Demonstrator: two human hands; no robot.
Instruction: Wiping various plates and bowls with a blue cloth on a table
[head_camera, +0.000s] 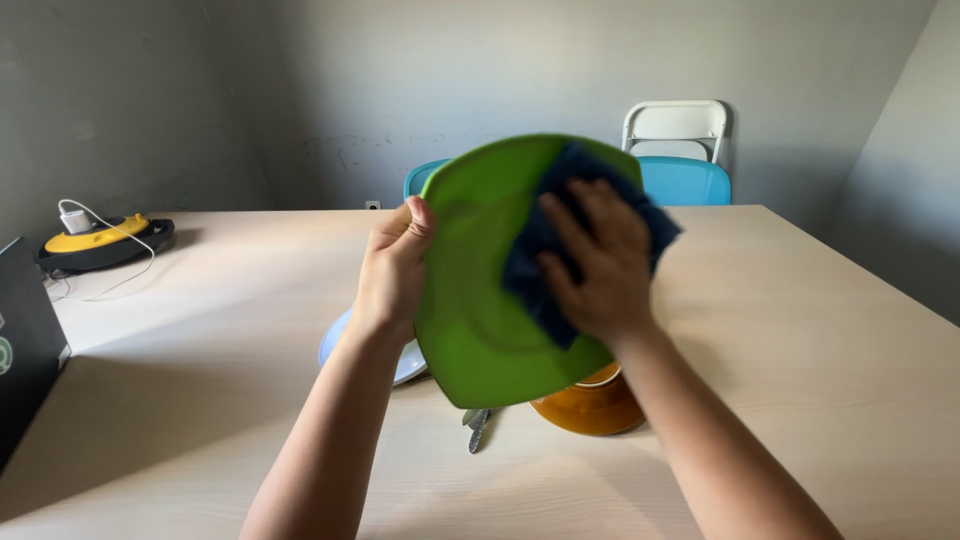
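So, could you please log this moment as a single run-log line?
left hand: grips green plate rim | right hand: presses dark blue cloth on plate | table: orange bowl, pale blue plate

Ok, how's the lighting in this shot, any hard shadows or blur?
Head view: bright light falls from the right across the table, leaving a sharp diagonal shadow over its left side; the green plate is evenly lit without glare; the right hand on the dark blue cloth looks slightly motion-blurred; the left hand is sharp.
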